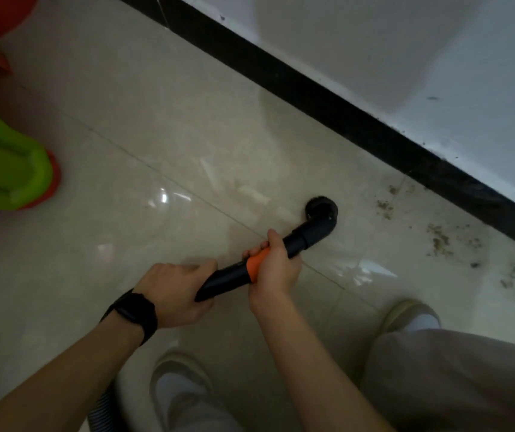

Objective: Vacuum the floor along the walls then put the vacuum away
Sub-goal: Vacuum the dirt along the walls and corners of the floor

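A black vacuum wand [228, 277] with an orange collar runs from lower left to upper right above the glossy beige floor tiles. Its round brush nozzle [321, 210] sits on the floor a short way out from the black skirting [343, 120]. My right hand [273, 266] grips the wand at the orange collar. My left hand [175, 291], with a black watch on the wrist, holds the wand's lower end. Dark dirt crumbs [440, 238] lie scattered on the tiles to the right of the nozzle, close to the skirting.
A white wall [406, 51] rises above the skirting. A green and orange plastic object [3, 157] stands at the left edge. My two feet in light shoes [181, 388] and a trouser leg [455, 378] are at the bottom. A ribbed grey hose [103, 410] shows at the lower left.
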